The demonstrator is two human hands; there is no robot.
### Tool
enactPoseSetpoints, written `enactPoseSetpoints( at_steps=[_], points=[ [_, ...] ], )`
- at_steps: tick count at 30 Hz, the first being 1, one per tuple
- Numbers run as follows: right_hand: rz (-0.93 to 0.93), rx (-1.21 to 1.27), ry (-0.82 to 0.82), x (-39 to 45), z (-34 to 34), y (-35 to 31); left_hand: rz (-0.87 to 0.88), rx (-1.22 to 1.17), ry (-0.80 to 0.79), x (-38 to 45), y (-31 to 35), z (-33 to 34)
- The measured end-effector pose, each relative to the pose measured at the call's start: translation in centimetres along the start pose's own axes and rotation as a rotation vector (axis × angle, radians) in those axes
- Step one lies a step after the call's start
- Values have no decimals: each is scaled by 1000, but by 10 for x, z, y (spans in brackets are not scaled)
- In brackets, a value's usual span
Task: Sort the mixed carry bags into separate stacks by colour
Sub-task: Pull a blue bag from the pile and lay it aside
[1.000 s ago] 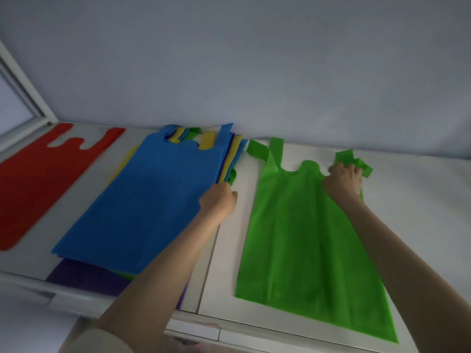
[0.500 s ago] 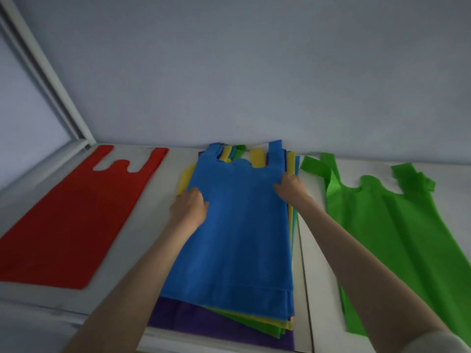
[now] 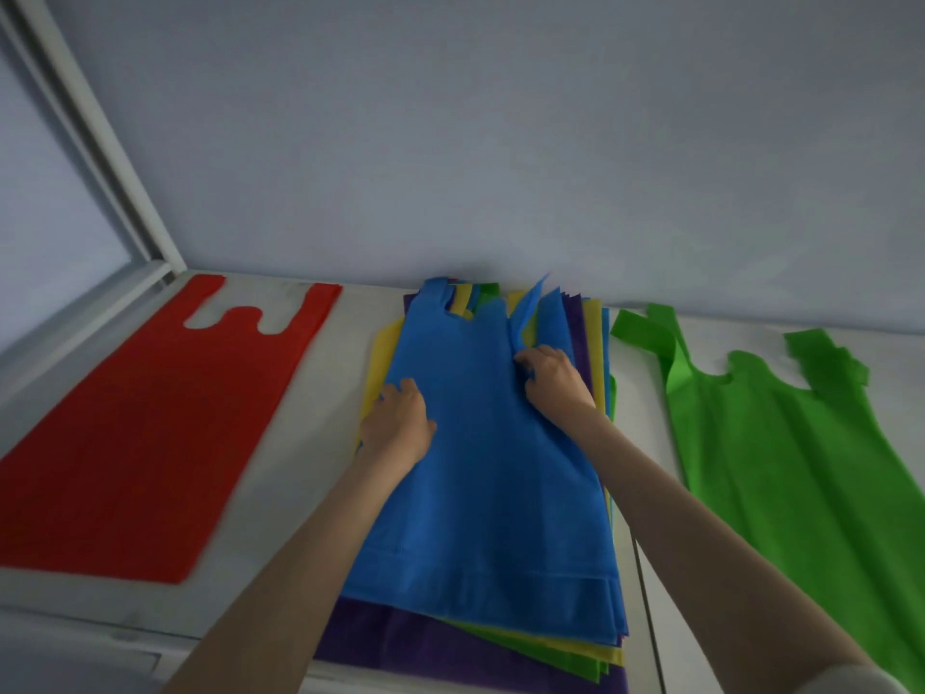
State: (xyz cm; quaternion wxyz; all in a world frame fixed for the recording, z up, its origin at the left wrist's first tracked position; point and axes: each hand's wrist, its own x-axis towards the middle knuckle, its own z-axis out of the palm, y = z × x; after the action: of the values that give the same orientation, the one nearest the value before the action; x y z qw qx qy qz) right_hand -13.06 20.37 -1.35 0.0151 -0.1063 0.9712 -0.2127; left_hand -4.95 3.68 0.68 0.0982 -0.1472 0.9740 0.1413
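Observation:
A mixed pile of carry bags [image 3: 565, 643] lies in the middle of the white table, with yellow, green and purple edges showing under a blue bag [image 3: 480, 493] on top. My left hand [image 3: 398, 425] grips the blue bag's left edge, fingers curled over it. My right hand [image 3: 555, 378] pinches the blue bag near its right handle, and that handle stands bunched up. A red bag [image 3: 140, 428] lies flat on the left. A green bag [image 3: 811, 468] lies flat on the right.
The white table [image 3: 320, 443] runs along a pale wall [image 3: 500, 142]. A white window frame [image 3: 100, 157] slants at the far left. A seam [image 3: 645, 593] splits the tabletop between the pile and the green bag. The front edge is close to me.
My right hand slid inward along the blue bag and gathered the cloth by its right handle, which now stands up. My left hand has barely shifted on the left edge.

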Motion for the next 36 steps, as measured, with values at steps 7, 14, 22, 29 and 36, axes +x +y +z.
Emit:
enactPoseSetpoints(
  at_steps=[7,14,22,29,36],
  points=[
    [253,158,96,-2,-2,-10,17,-33,-1,1,-3,0],
    [394,-118,40,2,-1,-18,29,-55,9,2,-5,1],
    [91,-37,41,-2,4,-16,24,-68,7,3,-5,2],
    [261,54,108,-2,3,-18,11,-92,-1,3,-5,1],
    [354,-168,48,-1,8,-21,19,-108,8,2,-6,1]
  ],
)
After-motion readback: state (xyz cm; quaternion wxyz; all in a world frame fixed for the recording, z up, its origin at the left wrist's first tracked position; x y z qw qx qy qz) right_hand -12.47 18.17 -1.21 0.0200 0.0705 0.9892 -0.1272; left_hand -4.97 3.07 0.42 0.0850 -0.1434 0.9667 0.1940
